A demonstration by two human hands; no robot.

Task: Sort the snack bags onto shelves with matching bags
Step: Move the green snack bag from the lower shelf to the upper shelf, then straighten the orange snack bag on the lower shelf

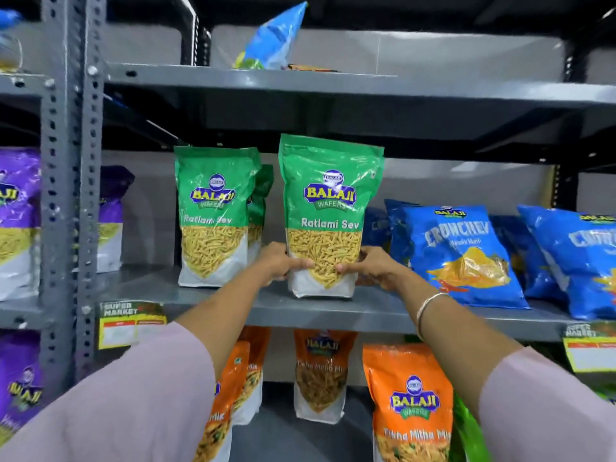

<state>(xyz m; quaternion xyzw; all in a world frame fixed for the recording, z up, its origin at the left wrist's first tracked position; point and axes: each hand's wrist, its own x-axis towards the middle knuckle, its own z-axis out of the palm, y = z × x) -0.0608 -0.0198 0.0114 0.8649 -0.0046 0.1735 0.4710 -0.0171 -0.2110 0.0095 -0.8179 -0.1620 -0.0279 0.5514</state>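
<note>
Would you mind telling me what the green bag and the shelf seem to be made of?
Green bag: likely glossy plastic film; it shows glare, creases and a clear window onto the snack. Shelf: probably grey painted metal, matte, with bolted perforated uprights.

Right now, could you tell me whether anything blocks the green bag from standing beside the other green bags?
Nothing visible does. The green bag, held by the left hand and right hand, already stands on the shelf beside the other green bags.

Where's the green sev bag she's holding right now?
The held green bag stands upright on the middle shelf, centre of view, between another green bag and the blue bags.
</note>
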